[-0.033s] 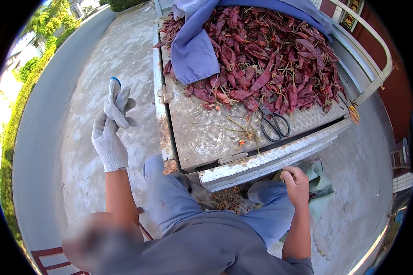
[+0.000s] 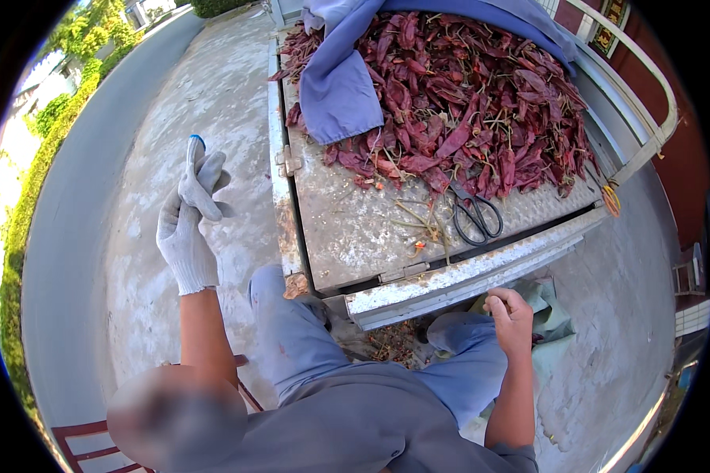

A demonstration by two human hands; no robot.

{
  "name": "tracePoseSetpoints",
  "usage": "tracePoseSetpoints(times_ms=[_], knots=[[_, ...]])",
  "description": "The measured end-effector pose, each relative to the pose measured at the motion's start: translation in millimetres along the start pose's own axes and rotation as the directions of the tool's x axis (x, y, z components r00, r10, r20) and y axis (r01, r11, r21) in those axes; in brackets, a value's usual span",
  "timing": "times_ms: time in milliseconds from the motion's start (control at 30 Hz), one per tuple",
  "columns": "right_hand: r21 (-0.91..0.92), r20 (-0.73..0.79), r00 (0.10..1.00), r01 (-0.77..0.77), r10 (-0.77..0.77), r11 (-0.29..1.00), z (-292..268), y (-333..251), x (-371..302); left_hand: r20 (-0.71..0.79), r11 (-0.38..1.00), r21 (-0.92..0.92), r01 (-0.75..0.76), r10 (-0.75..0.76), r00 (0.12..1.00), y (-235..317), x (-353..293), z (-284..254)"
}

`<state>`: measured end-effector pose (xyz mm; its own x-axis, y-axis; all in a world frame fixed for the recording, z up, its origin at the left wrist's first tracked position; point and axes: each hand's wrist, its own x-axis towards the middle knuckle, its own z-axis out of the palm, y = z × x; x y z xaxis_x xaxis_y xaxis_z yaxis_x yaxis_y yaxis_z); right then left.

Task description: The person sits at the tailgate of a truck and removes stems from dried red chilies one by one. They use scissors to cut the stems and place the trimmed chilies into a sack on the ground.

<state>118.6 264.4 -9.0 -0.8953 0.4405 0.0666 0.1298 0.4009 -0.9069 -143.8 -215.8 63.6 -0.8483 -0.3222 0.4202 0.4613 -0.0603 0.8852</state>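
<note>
My left hand [image 2: 191, 209] is raised to the left of the truck bed, in a white knitted glove with grey-coated fingers. One finger with a blue tip points up; the others are partly bent and spread, with nothing seen in them. My right hand [image 2: 511, 315] is bare and curled closed over my right knee, just below the bed's front edge; nothing shows sticking out of it. Black-handled scissors [image 2: 477, 219] lie on the bed, their blades partly under a big heap of dried red chili peppers [image 2: 450, 102]. Loose stems [image 2: 426, 223] lie beside the scissors.
A blue cloth [image 2: 341, 98] covers the heap's back and left part. The bed's rusty front edge [image 2: 465, 272] runs just beyond my knees. A green sack [image 2: 556, 319] lies on the ground at my right. A metal rail [image 2: 663, 87] rises at the far right.
The truck bed and its load appear slightly further right in the picture. Both hands keep nearly the same place and pose.
</note>
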Motion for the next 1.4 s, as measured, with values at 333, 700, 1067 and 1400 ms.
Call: tracePoseSetpoints(times_ms=[333, 700, 1067, 1400], knots=[[-0.175, 0.004, 0.977, 0.209, -0.211, 0.962, 39, -63, 67, 0.136, 0.542, 0.836, -0.084, -0.058, 0.989, -81, -18, -90], [-0.708, 0.215, 0.847, 0.479, -0.487, 0.52, 141, -110, 206, 0.486, 0.79, 0.601, -0.122, -0.24, 0.84, -7, -83, 62], [-0.599, 0.073, 0.723, 0.583, -0.687, 0.549, 92, -139, 148, 0.687, 0.729, 0.531, -0.432, -0.072, 0.723, 31, -80, 103], [-0.277, 0.342, 0.791, 0.601, -0.507, 0.75, 83, -142, 59, 0.951, 0.444, 0.307, -0.842, -0.122, 0.283, 49, -101, 142]])
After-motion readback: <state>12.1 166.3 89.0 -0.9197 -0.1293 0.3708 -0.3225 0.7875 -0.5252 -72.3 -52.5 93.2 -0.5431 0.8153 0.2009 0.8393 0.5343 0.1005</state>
